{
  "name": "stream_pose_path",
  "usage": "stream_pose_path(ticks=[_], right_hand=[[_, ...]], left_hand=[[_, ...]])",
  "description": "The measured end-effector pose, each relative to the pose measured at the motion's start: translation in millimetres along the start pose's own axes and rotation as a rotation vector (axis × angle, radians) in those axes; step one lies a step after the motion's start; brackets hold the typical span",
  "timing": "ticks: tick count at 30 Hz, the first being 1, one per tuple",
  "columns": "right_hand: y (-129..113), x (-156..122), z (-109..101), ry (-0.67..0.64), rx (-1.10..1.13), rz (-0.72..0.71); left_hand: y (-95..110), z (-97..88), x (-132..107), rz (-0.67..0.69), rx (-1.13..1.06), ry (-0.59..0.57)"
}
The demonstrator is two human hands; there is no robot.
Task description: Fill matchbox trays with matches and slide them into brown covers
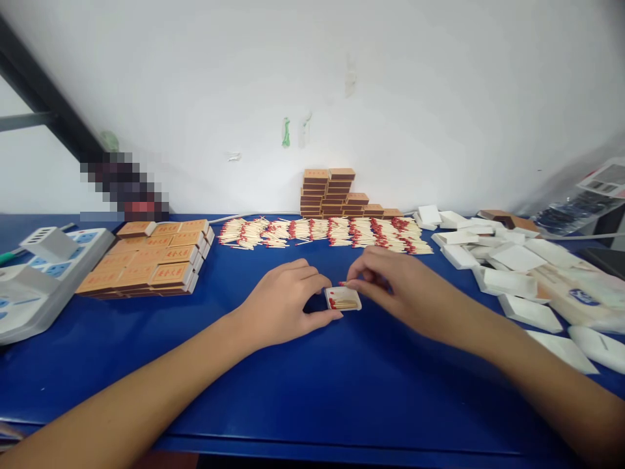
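A small white matchbox tray [343, 299] with several red-tipped matches in it lies on the blue table [312, 384]. My left hand [286, 301] curls round the tray's left end, thumb and fingers pinching it. My right hand [390, 283] hovers over the tray's right end, its fingertips pinched together on matches at the tray's rim. Behind both hands runs a long row of loose red-tipped matches [325, 233].
Orange matchboxes [151, 257] lie in a flat block at the left, and more are stacked [332, 193] by the white wall. Empty white trays [508, 267] are scattered at the right. A grey power strip [43, 270] sits at the far left.
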State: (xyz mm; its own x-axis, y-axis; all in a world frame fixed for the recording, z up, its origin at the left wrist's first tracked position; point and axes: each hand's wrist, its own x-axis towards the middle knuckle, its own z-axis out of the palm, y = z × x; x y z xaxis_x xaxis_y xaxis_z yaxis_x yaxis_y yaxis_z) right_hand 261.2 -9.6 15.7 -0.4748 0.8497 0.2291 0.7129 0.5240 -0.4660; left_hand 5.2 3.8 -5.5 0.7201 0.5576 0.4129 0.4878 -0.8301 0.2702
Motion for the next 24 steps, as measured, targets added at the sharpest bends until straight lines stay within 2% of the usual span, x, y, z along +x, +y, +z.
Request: stream_pose_path(ticks=[4, 8, 10, 13, 16, 18, 20, 24], right_hand=[[-16, -3, 17, -0.077, -0.054, -0.028], [-9, -2, 14, -0.085, -0.040, -0.039], [6, 0, 3, -0.010, -0.061, -0.040], [46, 2, -20, 0.150, -0.189, 0.008], [90, 2, -39, 0.124, -0.263, 0.091], [110, 1, -45, 0.089, -0.233, 0.123], [119, 1, -47, 0.060, -0.196, 0.137], [117, 2, -42, 0.009, -0.160, 0.159]], left_hand=[[1, 1.9, 1, 0.007, -0.008, 0.010], [1, 2.5, 1, 0.020, -0.020, 0.018], [0, 1.8, 0, 0.013, -0.019, 0.020], [-2, -0.7, -1, 0.010, -0.017, 0.022], [-4, -3.4, -3, 0.009, -0.015, 0.022], [-5, -4.1, -3, 0.010, -0.014, 0.022], [-4, -3.9, -4, 0.016, -0.013, 0.024], [-3, -2.7, -4, 0.022, -0.008, 0.016]])
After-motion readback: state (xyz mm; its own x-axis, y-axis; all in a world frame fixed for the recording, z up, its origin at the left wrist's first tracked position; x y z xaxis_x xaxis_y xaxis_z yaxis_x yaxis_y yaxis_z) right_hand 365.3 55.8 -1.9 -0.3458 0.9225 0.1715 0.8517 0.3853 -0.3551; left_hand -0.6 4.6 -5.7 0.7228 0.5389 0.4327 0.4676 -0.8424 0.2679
